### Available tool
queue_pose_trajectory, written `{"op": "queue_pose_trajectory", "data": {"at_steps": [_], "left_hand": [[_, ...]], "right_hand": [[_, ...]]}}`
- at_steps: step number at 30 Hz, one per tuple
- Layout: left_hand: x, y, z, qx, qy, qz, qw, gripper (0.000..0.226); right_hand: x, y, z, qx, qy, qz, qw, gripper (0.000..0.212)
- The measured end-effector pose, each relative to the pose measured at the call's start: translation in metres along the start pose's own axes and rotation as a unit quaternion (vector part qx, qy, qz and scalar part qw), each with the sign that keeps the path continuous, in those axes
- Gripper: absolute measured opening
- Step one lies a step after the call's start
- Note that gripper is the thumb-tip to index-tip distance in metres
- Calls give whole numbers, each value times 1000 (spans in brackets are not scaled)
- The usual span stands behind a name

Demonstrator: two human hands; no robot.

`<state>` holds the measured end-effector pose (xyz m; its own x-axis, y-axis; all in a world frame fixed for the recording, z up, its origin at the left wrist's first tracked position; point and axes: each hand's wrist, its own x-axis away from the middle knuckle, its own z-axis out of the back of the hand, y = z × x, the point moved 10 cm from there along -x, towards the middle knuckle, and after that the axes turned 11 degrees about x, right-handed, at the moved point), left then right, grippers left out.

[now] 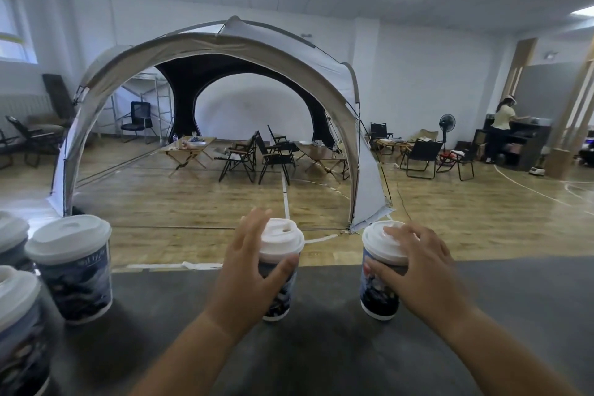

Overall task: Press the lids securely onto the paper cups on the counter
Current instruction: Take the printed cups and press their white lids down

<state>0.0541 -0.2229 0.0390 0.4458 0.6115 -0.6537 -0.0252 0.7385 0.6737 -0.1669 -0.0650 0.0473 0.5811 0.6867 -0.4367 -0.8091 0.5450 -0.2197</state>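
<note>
Left hand point(254, 264) wraps the middle cup point(279, 296) just under its lid point(281, 236), steadying it on the counter point(321, 347). Right hand point(418, 264) clamps over the right lid point(382, 241), fingers on top and thumb on the right cup point(377, 296). This looks like the pressing step; next, push down firmly around each rim.

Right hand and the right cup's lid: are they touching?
Touching. In the head view the right hand lays its fingers on the right cup's lid.
</note>
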Motion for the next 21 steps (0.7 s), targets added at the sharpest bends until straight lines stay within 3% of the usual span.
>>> {"op": "queue_pose_trajectory", "data": {"at_steps": [3,7,9,12,16,17,19,21], "left_hand": [[5,-12,11,86,78,11,993,57],[11,-41,0,266,93,106,954,83],[12,-48,-10,317,75,126,937,71],[14,-49,-17,342,43,146,927,47],[17,-35,-15,399,35,155,903,33],[17,-32,-14,406,31,151,901,36],[17,-32,-14,411,21,146,899,41],[15,-36,-13,410,19,143,900,39]], "right_hand": [[3,1,1,-22,40,-7,999,62],[21,-36,27,-65,196,91,974,49],[25,-68,15,-198,107,115,968,43],[24,-111,-30,-387,-69,46,918,40],[13,-136,-88,-633,-209,-137,733,43],[8,-137,-93,-646,-215,-161,715,49],[-6,-131,-99,-638,-217,-196,712,56],[-19,-127,-106,-625,-239,-220,710,45]]}}
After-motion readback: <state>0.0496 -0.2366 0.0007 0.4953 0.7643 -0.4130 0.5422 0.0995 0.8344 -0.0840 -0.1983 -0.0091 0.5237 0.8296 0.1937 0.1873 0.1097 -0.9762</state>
